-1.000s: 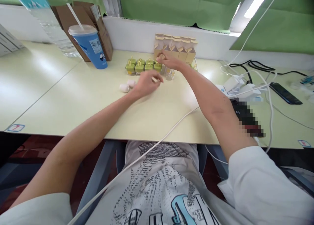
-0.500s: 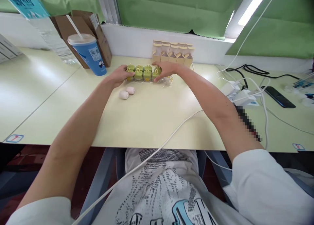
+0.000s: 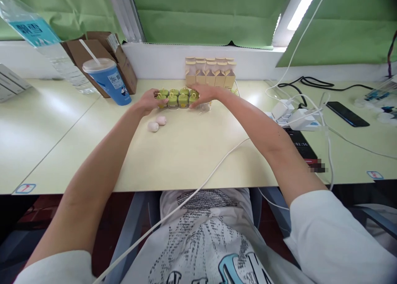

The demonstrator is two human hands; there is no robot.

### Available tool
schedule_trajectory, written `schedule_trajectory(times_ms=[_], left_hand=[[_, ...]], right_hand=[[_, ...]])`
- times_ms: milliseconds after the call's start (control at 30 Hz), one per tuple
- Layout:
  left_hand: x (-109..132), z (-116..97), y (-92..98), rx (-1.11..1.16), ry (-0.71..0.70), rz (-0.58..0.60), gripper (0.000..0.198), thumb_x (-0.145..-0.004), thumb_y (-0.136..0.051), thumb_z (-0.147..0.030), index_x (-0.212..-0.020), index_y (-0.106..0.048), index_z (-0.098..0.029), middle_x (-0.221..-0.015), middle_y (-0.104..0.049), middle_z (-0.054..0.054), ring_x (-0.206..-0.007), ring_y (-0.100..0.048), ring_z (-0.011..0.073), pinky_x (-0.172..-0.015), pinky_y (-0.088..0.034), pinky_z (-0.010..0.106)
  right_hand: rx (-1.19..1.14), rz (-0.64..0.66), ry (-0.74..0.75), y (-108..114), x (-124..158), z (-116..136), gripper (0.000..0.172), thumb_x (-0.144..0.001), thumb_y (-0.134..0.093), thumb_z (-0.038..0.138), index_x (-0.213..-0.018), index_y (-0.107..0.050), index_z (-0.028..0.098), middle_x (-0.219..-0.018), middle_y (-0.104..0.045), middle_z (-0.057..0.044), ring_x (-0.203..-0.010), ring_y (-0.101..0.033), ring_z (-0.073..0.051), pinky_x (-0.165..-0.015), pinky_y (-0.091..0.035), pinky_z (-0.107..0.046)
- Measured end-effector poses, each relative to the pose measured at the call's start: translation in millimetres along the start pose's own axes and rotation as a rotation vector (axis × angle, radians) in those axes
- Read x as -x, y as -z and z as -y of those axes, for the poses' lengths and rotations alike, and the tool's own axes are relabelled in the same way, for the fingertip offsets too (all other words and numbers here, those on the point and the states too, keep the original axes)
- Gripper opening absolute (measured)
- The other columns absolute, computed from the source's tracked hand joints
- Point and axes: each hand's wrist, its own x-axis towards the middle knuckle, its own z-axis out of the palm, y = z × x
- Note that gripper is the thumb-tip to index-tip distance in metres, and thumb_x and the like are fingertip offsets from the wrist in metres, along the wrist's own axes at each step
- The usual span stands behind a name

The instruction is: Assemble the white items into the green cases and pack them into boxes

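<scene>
Several small clear jars with green lids stand in two rows toward the back of the table, with thin yellow loops on their lids. My left hand grips the left end of the group, its fingers across the end jars. At the right end, my right hand clasps the end jars between thumb and fingers, covering part of them. Crumpled clear plastic lies just under the right hand. Two small pale pink rounded pieces rest in front of my left hand, touching neither hand.
Open cream boxes line the wall behind the jars. Left stand a blue cup with a straw, a cardboard box and a water bottle. Right are white chargers, phones and cables; a white cable crosses the table front.
The camera view has shifted slightly, so the table items sit lower and further left. Both hands stay at the two ends of the jar group; the jars look pressed close together.
</scene>
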Motion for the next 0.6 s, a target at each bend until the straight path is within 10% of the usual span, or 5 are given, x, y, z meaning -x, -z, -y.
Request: schedule_trajectory(times_ms=[300,600], left_hand=[[-2.7,3.8,-4.9,0.094,-0.059,0.066,0.060,-0.103,-0.083,-0.013,-0.154,-0.052,-0.012,-0.150,-0.070,0.018,-0.130,-0.070,0.0211,-0.127,-0.051,0.041],[2.7,4.5,-7.5,0.035,-0.091,0.020,0.070,-0.086,-0.099,-0.022,-0.146,-0.062,-0.015,-0.144,-0.074,0.016,-0.137,-0.071,0.0279,-0.121,-0.056,0.041]], right_hand=[[0.223,-0.294,-0.351,51.9,77.8,-78.7,0.054,-0.115,-0.048,0.041,-0.153,-0.074,0.013,-0.155,-0.074,-0.020,-0.148,-0.064,-0.040,-0.128,-0.050,-0.058],[0.212,-0.051,-0.631,12.3,80.4,-80.0,0.084,-0.099,-0.077,0.037,-0.177,-0.050,0.024,-0.175,-0.048,-0.026,-0.156,-0.052,-0.054,-0.125,-0.049,-0.070]])
